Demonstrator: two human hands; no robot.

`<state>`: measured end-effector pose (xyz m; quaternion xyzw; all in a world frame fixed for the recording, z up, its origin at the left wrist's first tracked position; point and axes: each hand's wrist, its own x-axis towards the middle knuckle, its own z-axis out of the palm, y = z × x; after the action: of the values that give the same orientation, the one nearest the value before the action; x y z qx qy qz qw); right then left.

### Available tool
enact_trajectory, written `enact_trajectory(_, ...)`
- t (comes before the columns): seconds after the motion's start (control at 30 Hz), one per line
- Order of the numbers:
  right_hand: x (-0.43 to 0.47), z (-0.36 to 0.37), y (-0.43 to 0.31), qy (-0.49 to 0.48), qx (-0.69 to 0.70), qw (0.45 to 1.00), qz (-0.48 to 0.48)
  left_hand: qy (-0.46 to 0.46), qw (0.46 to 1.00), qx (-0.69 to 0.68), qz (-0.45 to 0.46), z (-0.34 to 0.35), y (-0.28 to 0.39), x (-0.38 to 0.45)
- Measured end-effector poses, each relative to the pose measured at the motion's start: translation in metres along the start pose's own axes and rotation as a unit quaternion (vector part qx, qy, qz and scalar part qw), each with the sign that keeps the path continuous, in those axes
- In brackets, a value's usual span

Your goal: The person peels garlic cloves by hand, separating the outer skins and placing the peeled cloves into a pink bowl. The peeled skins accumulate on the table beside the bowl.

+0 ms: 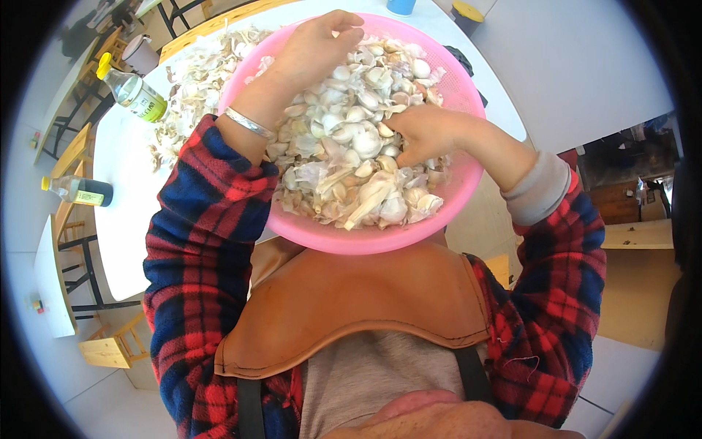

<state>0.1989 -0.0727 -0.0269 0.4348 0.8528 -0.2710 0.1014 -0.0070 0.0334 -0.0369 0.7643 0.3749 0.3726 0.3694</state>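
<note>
A pink perforated plastic basket (307, 237) full of garlic stands before me. Loose cloves, whole bulbs and papery skins (356, 137) are heaped inside it. My left hand (321, 46), with a silver bracelet at the wrist, is above the basket's far left part. Its fingers curve loosely to the right, and nothing shows between them. My right hand (428, 131) reaches in from the right, its fingertips down among the cloves. Those fingertips are partly hidden, so any grip there is unclear. A bulb with a dry stalk (375, 200) rests near the front rim.
Garlic skins (200, 82) are piled on the white table (123, 230) left of the basket. A yellow-capped bottle (134, 93) and a dark-liquid bottle (82, 190) stand leftward. A blue cup (401, 6) is at the far edge. A brown apron (356, 291) covers my chest.
</note>
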Motion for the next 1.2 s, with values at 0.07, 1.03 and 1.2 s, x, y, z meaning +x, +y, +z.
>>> enact_trajectory(0.07, 0.008, -0.005, -0.003, -0.058, -0.036, 0.997, 0.025, 0.005, 1.000, 0.003, 0.004, -0.001, -0.002, 0.000)
enact_trajectory(1.03, -0.001, -0.069, -0.012, 0.364, 0.113, 0.924, 0.031, -0.110, 0.977, -0.176, 0.038, -0.014, 0.025, -0.008)
enact_trajectory(1.2, 0.034, -0.057, -0.018, 0.466, 0.415, 0.774, -0.113, -0.037, 0.900, -0.432, -0.042, -0.019, 0.027, -0.006)
